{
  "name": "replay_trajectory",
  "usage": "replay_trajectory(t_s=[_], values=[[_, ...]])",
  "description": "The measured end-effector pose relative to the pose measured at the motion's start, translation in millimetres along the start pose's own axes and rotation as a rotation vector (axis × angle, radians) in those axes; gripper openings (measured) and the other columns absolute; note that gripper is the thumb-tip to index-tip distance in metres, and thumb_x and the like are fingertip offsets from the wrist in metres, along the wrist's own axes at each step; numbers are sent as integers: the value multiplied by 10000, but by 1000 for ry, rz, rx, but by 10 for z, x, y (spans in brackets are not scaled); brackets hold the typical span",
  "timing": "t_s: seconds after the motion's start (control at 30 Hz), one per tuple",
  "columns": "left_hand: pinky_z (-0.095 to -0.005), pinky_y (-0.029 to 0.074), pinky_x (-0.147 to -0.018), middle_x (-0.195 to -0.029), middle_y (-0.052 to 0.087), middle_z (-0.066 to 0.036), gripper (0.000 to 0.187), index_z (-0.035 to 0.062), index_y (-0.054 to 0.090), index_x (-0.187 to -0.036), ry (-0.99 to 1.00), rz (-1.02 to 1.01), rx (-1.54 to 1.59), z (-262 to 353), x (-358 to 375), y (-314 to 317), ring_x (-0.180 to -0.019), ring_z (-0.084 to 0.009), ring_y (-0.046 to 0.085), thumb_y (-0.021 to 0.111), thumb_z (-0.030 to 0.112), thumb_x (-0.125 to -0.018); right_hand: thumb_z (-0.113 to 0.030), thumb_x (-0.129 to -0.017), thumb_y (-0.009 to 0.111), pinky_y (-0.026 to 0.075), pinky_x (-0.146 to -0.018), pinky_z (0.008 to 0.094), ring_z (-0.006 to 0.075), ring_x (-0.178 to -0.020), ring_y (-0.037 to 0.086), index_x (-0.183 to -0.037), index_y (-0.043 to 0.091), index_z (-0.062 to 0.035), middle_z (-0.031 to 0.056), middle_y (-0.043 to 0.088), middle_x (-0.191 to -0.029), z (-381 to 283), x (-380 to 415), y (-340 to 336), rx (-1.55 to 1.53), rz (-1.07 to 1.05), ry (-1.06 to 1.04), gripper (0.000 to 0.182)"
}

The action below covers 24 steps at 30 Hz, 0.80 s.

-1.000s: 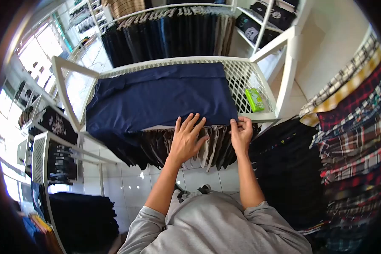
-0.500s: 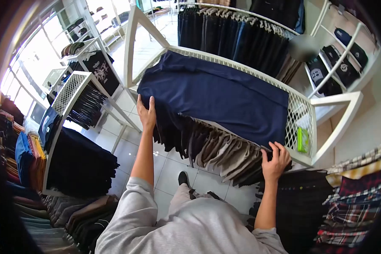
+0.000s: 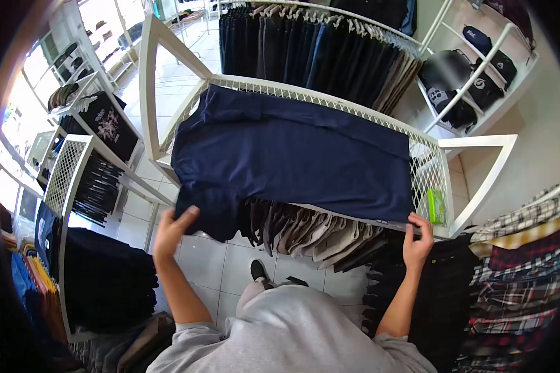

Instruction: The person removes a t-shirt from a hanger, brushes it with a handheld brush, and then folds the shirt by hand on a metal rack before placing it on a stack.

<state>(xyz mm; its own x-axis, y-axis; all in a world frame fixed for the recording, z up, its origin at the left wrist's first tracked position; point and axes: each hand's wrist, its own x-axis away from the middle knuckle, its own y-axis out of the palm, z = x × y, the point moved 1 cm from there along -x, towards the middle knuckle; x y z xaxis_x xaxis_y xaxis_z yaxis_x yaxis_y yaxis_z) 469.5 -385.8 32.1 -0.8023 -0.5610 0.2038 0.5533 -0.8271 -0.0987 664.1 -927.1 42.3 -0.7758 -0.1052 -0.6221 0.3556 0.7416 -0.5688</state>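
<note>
A navy T-shirt (image 3: 305, 161) lies folded lengthwise over the white mesh top of a rack (image 3: 442, 180). Its sleeve end (image 3: 213, 208) hangs over the front left edge. My left hand (image 3: 173, 233) is beside that sleeve, slightly blurred, its thumb overlapping the cloth edge and apart from the forefinger. At the hem's front right corner, my right hand (image 3: 419, 242) has its thumb and forefinger apart, with the forefinger tip at the cloth. Its other fingers are partly hidden.
Trousers (image 3: 320, 233) hang beneath the mesh top. A bright green packet (image 3: 436, 206) lies at its right end. Dark jeans (image 3: 292, 50) hang behind, caps (image 3: 485, 87) fill a shelf at right, and plaid shirts (image 3: 516, 286) hang nearby. Another clothes rack (image 3: 68, 180) stands left.
The shirt's sleeve end now drops over the front left edge. My left hand has moved left and down; my right hand stays by the hem corner. The view has shifted.
</note>
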Motion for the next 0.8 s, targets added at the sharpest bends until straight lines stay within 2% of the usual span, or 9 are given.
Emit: replay_trajectory(t_s=[0.1, 0.23, 0.3, 0.4, 0.47, 0.53, 0.63, 0.7, 0.8], values=[[-253, 518, -780, -969, 721, -39, 273, -23, 711, -1109, 152, 168, 215, 682, -228, -74, -861, -113, 666, 757, 192, -948, 19, -912, 688, 490, -996, 361, 229, -1080, 673, -1053, 706, 7, 106, 734, -1084, 232, -213, 66, -190, 5, 180, 142], [-303, 582, -792, -1140, 689, -128, 444, -62, 580, -1310, 291, 138, 399, 1274, -892, 94, -953, -183, 704, 732, 170, -964, -35, -974, 689, 472, -1018, 314, 170, -1144, 632, -1185, 663, 17, 101, 688, -1206, 366, -590, 287, -433, 183, 376, 218], [-351, 614, -791, -1197, 665, -189, 614, -66, 444, -1454, 327, 221, 335, 1666, -1338, 415, -1002, -230, 708, 733, 157, -960, -47, -973, 701, 452, -1049, 324, 185, -1186, 618, -1259, 626, 26, 116, 666, -1249, 563, -918, 568, -481, 274, 260, 305], [-360, 624, -794, -1228, 644, -252, 855, -44, 217, -1583, 444, 76, 307, 1585, -2236, 558, -1024, -273, 712, 748, 183, -952, -39, -974, 694, 466, -1033, 328, 202, -1182, 627, -1280, 613, 24, 126, 667, -1249, 774, -1188, 745, -396, 235, 264, 322], [-363, 620, -769, -1230, 642, -264, 951, -45, 155, -1601, 372, 66, 246, 1707, -2324, 801, -1007, -277, 715, 775, 238, -937, -89, -961, 717, 499, -1005, 371, 260, -1174, 649, -1322, 597, -10, 166, 670, -1260, 807, -1351, 866, -287, 127, 527, 389], [-358, 598, -771, -1184, 670, -249, 1055, -59, 120, -1604, 378, 110, 65, 1699, -2285, 940, -984, -285, 722, 811, 332, -909, -118, -949, 731, 514, -982, 391, 289, -1137, 665, -1335, 594, -31, 180, 675, -1259, 758, -1333, 941, -121, 118, 515, 419], [-379, 556, -850, -1137, 724, -235, 719, -8, 502, -1471, 664, 150, -187, 1424, -2110, 724, -999, -281, 717, 750, 411, -943, -153, -933, 745, 534, -941, 417, 313, -1065, 690, -1344, 595, -54, 185, 689, -1231, 501, -1373, 1058, 92, 166, 400, 449], [-441, 522, -919, -1154, 719, -237, 589, 31, 627, -1357, 753, 330, -565, 1237, -1788, 418, -1043, -341, 695, 708, 457, -957, -164, -925, 744, 546, -908, 426, 303, -995, 707, -1339, 603, -57, 170, 707, -1179, 111, -1184, 1162, 195, 252, 272, 450], [-486, 486, -964, -1108, 711, -256, 646, 29, 632, -1324, 434, 507, -761, 932, -1451, 52, -1116, -408, 661, 594, 578, -985, -133, -920, 744, 564, -838, 361, 236, -904, 722, -1229, 682, -45, 155, 721, -1076, -637, -1158, 1526, -145, 41, 246, 327]])
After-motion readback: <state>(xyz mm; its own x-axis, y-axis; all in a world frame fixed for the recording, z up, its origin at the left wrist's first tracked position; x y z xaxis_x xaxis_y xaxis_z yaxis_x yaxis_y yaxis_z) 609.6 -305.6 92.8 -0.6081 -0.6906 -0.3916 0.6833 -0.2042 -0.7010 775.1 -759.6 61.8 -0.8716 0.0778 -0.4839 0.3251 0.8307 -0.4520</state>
